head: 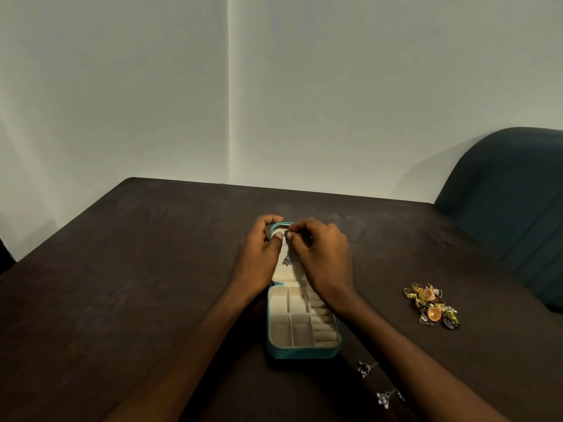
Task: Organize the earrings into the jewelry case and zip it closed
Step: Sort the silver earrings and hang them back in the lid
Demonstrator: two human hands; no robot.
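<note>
Silver earrings [367, 368] on dark table [122, 284]

case [303, 342] centre of table [122, 284] | earring pile [432, 306] right of case

Your right hand [320, 257] covers the right part of the open lid [281, 274], so you cannot see how the silver earring [286, 259] is fixed. Your right forearm hides part of the small silver earrings [384, 399] near you. The earring pile [431, 306] is too tangled to count.
</note>
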